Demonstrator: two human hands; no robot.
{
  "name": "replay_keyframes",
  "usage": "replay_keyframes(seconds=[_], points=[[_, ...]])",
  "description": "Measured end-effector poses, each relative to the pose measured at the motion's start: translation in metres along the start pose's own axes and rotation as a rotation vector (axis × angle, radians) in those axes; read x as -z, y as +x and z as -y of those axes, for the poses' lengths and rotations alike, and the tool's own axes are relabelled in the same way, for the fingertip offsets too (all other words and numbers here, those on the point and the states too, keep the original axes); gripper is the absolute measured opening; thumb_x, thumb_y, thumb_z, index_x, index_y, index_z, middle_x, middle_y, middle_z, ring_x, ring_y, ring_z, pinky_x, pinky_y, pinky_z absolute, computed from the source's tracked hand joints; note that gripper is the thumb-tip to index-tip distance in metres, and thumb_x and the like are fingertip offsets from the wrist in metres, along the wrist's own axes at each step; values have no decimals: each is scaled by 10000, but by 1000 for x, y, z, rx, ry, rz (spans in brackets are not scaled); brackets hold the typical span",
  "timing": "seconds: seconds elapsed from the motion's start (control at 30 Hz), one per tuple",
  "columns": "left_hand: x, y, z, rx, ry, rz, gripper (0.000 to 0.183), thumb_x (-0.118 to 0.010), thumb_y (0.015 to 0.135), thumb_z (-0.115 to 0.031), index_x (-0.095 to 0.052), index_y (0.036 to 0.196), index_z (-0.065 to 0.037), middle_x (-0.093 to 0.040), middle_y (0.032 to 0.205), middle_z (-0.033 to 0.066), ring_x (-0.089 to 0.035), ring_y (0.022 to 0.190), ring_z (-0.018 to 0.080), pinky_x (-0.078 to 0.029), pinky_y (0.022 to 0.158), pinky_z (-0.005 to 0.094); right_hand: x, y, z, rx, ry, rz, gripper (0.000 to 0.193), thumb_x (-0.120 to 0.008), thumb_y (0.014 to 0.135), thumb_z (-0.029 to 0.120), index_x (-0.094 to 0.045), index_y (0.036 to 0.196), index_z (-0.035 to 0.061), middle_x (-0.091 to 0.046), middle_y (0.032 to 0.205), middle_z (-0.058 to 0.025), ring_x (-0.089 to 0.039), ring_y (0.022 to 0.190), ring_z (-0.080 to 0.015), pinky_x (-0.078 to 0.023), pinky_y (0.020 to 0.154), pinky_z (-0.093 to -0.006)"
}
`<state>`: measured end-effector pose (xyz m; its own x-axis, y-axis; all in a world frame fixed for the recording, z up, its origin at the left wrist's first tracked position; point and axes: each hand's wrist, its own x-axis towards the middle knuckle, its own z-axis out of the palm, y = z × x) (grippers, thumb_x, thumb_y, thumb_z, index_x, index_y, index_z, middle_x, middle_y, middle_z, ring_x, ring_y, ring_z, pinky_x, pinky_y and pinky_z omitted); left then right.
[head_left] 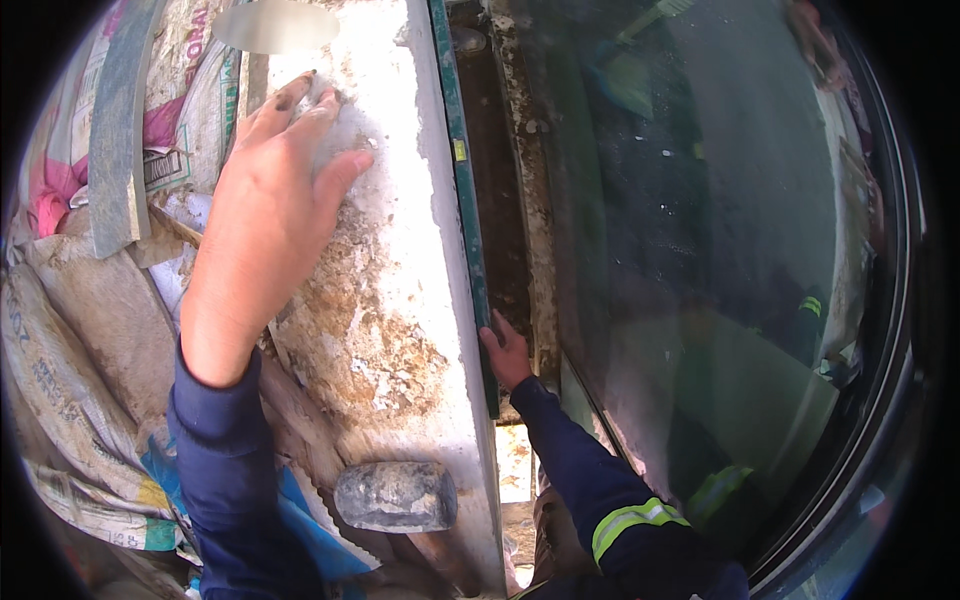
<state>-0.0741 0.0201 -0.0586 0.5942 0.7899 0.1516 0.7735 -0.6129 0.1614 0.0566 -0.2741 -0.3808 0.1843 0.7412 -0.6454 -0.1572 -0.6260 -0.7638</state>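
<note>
My left hand [270,190] lies with spread fingers on a pale slab [425,270] crusted with brown dried mortar. Nothing is in its grasp, and grime marks its fingertips. Along the slab's right edge runs a long dark green spirit level [466,200] with a small yellow vial. My right hand [508,355] is at the lower part of this level, its thumb and fingers against the bar; part of the grip is hidden. Nearer me, a worn black mallet head [395,497] rests at the slab's lower end, its wooden handle partly visible below.
Printed woven sacks [80,390] are heaped on the left, with a grey plank [120,130] over them. A large dark glass pane [700,250] stands on the right, reflecting sleeves. Between pane and slab runs a narrow dark gap [503,200]. A blurred pale oval [277,26] shows at the top.
</note>
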Motion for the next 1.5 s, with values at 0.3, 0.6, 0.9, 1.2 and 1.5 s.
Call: replay_keyframes(seconds=[0.3,0.6,0.9,1.2,1.5], points=[[1,0,0,-2,-14,-5,427,-728,887,-141,-636,1215,116,-578,1312,340,-566,1224,470,-459,1052,448,-6,1,-6,27,-39,-33,567,-645,986,223,-482,1434,-84,-540,1447,-264,-535,1342,-292,-428,1095,-365],[5,1,-2,44,26,52,433,-703,928,-164,-634,1292,61,-553,1408,275,-551,1300,409,-439,1083,428,-8,1,-7,30,-23,-54,559,-634,991,214,-479,1435,-88,-537,1455,-253,-528,1346,-284,-407,1110,-354],[0,1,-2,21,23,26,431,-717,900,-140,-629,1251,94,-549,1377,309,-546,1269,448,-443,1074,448,-7,4,-8,16,26,-55,562,-645,987,220,-489,1424,-98,-550,1440,-256,-553,1314,-277,-442,1081,-361],[2,1,-3,11,2,14,434,-723,886,-127,-627,1234,113,-553,1351,333,-552,1244,472,-454,1060,455,-8,7,-7,28,12,-56,553,-652,982,210,-499,1405,-112,-546,1440,-254,-574,1285,-282,-464,1059,-366],[0,1,-3,11,-23,17,442,-725,881,-123,-623,1241,113,-553,1356,330,-549,1250,470,-450,1067,460,-9,7,-9,54,21,-74,545,-648,981,207,-506,1398,-113,-555,1431,-257,-547,1321,-294,-430,1091,-371]])
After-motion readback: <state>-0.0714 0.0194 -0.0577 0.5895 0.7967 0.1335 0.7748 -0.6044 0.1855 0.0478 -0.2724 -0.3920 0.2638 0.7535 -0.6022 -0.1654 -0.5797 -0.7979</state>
